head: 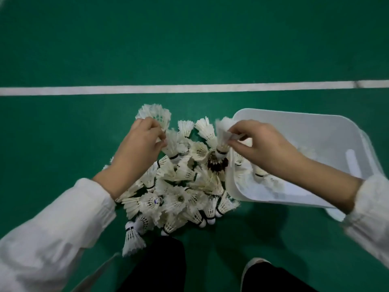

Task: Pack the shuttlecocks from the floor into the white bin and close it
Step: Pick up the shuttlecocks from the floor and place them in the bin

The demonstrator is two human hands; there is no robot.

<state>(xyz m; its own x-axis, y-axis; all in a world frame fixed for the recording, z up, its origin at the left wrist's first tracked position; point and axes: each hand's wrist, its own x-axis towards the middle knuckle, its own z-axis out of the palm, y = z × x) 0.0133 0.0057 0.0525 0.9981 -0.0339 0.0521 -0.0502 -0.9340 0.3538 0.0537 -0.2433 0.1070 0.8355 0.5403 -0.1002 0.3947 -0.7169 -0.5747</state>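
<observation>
Green floor (189,49); shuttlecocks (155,114) pinched in left hand (139,144), right hand (263,144)

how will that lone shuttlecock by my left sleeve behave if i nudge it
The lone shuttlecock is mostly thin feathers, so probably light. Lying sideways on the floor, it would likely roll in an arc round its cork. Its feathers look crushable.

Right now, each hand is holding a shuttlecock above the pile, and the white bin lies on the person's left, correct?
Not quite. The head view shows the white bin on the person's right, not the left. The rest holds: the left hand holds one shuttlecock and the right hand another, above the pile.
</observation>
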